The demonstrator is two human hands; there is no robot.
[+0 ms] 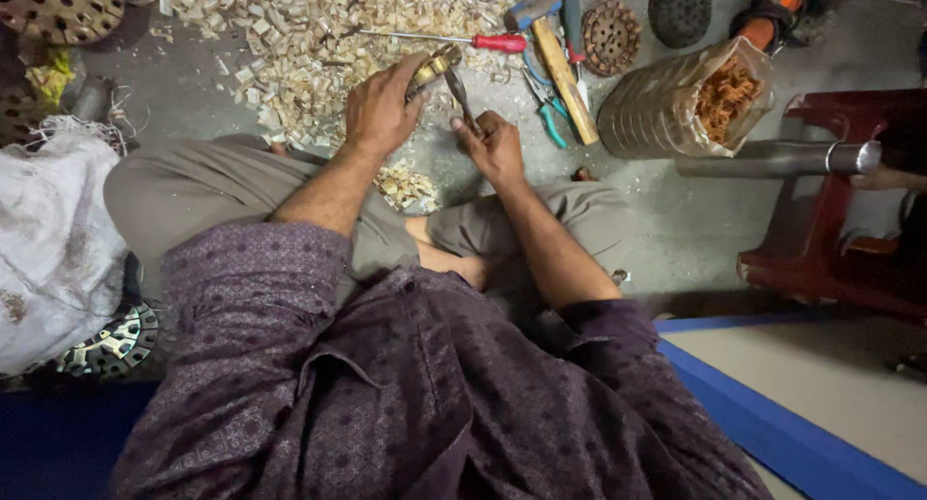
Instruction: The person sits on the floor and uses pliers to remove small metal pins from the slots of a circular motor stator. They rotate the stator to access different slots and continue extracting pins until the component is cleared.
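Note:
I sit cross-legged on a grey floor. My left hand (381,104) grips a round, brass-coloured metal part (433,69) held on edge just above the floor. My right hand (494,145) is closed around a thin dark metal tool (461,93), whose tip rests against that round part. A small heap of pale chips (406,185) lies under my hands, between my knees.
A wide pile of pale chips (319,27) spreads ahead. A red-handled screwdriver (473,41), a hammer (555,51), teal-handled pliers (550,114), a bag of copper wire (719,95), perforated round discs (610,37), a metal pipe (772,157), a red stool (840,220) and a white sack (48,239) surround me.

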